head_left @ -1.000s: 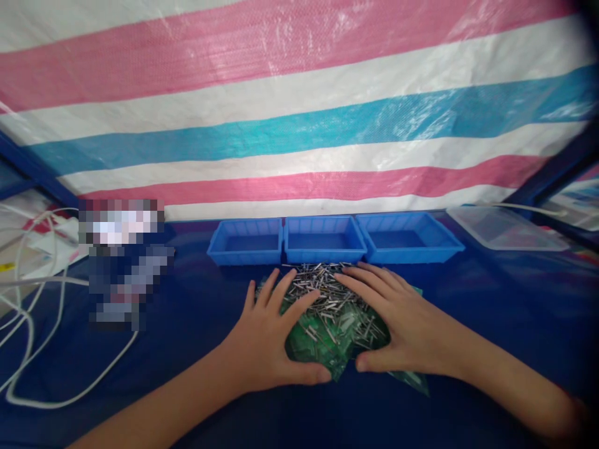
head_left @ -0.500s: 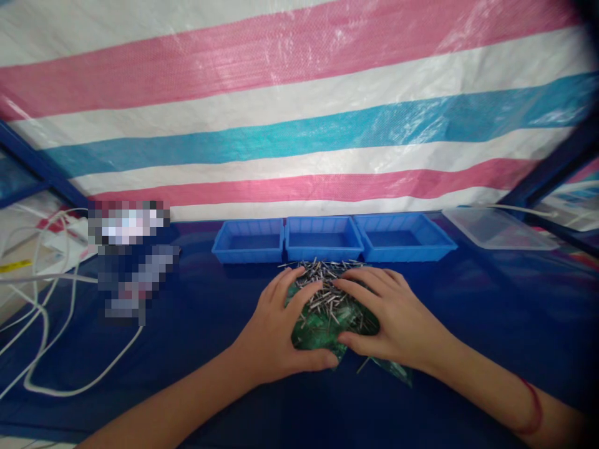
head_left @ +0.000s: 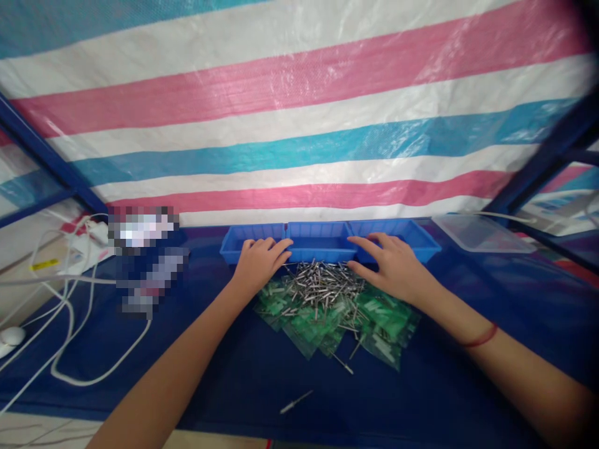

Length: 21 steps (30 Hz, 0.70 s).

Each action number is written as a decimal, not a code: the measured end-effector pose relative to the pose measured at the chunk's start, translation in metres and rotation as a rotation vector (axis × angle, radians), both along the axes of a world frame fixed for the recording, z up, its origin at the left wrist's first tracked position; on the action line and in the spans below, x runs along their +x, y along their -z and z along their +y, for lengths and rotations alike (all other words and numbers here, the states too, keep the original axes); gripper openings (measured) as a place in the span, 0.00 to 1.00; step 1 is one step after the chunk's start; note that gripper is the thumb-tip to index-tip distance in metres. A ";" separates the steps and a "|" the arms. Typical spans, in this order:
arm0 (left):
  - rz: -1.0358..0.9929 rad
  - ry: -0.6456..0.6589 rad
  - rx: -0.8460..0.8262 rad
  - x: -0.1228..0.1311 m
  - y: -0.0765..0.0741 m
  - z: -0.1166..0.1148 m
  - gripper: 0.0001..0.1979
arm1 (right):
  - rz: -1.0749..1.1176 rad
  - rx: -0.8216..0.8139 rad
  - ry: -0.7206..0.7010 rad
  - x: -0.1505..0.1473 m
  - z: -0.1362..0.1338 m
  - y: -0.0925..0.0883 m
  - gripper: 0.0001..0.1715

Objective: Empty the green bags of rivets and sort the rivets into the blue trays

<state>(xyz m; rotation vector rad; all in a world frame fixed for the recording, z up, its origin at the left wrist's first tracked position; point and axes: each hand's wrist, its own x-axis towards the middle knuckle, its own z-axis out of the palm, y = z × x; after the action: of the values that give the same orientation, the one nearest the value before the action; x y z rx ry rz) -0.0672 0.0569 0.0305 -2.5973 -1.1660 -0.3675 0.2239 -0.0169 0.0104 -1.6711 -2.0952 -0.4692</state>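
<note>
A pile of small metal pins (head_left: 322, 288) lies on several green plastic bags (head_left: 379, 319) on the blue table. Behind it stand three blue bins in a row: left (head_left: 235, 242), middle (head_left: 321, 241), right (head_left: 418, 237). My left hand (head_left: 259, 263) rests at the pile's far left corner, its loosely bent fingers on the front rim where the left and middle bins meet. My right hand (head_left: 392, 267) lies flat at the pile's far right corner, fingers spread toward the right bin's front rim. Neither hand holds anything.
Two loose pins lie nearer me, one (head_left: 296, 402) alone and one (head_left: 345, 365) by the bags. A clear plastic tray (head_left: 482, 234) sits at the right. White cables (head_left: 70, 355) trail over the table's left side. A striped tarp (head_left: 299, 125) hangs behind.
Both hands have let go of the pile they were cupping and moved away from me to the bins' front edge. The bags and pins have spread out flatter.
</note>
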 end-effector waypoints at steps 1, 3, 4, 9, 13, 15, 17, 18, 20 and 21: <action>0.001 0.010 0.016 0.002 0.001 -0.001 0.18 | 0.013 0.003 0.000 -0.002 -0.003 -0.002 0.31; -0.003 0.025 0.045 0.004 0.004 -0.002 0.17 | 0.053 0.060 -0.018 -0.013 -0.018 -0.010 0.32; -0.005 0.027 0.056 0.005 0.005 -0.002 0.17 | 0.077 0.111 -0.047 -0.022 -0.030 -0.014 0.32; -0.026 0.027 0.071 0.007 0.009 -0.002 0.17 | -0.093 0.101 -0.800 -0.093 -0.114 -0.012 0.28; -0.048 0.023 0.066 0.009 0.009 -0.002 0.19 | -0.143 -0.159 -0.869 -0.121 -0.141 0.012 0.28; -0.050 0.026 0.060 0.009 0.009 -0.004 0.19 | -0.119 -0.239 -0.853 -0.122 -0.141 0.017 0.31; -0.050 0.026 0.052 0.008 0.008 -0.006 0.19 | -0.127 -0.245 -0.851 -0.120 -0.139 0.017 0.31; -0.048 0.027 0.046 0.008 0.008 -0.007 0.19 | -0.136 -0.230 -0.845 -0.119 -0.139 0.016 0.30; -0.045 0.032 0.035 0.007 0.009 -0.009 0.20 | -0.153 -0.165 -0.833 -0.119 -0.140 0.015 0.29; -0.043 0.036 0.031 0.006 0.009 -0.009 0.20 | -0.151 -0.109 -0.828 -0.120 -0.141 0.016 0.28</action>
<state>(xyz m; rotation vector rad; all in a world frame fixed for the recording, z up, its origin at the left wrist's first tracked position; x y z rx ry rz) -0.0611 0.0480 0.0214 -2.5985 -1.1191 -0.4484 0.1041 -0.1581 -0.0054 -0.6920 -2.7026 -0.2094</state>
